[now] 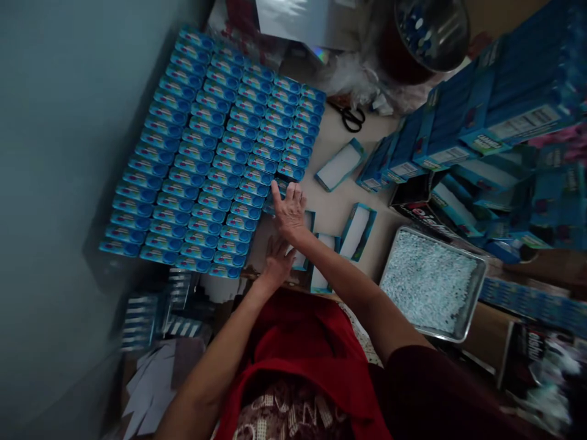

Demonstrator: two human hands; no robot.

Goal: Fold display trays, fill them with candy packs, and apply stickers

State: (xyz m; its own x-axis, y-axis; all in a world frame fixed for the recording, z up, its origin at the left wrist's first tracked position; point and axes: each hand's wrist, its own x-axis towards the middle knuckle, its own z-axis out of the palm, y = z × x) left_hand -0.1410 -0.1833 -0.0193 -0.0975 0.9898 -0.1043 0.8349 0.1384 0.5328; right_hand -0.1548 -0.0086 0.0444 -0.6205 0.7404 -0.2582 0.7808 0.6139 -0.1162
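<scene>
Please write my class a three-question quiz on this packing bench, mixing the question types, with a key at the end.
1. Multiple choice: which hand is nearer the scissors?
A) the right hand
B) the left hand
2. True or false: the scissors lie outside the metal tray.
3. Fill in the colour: the packs laid out in close rows are mainly ____.
Key: 1. A; 2. true; 3. blue.
</scene>
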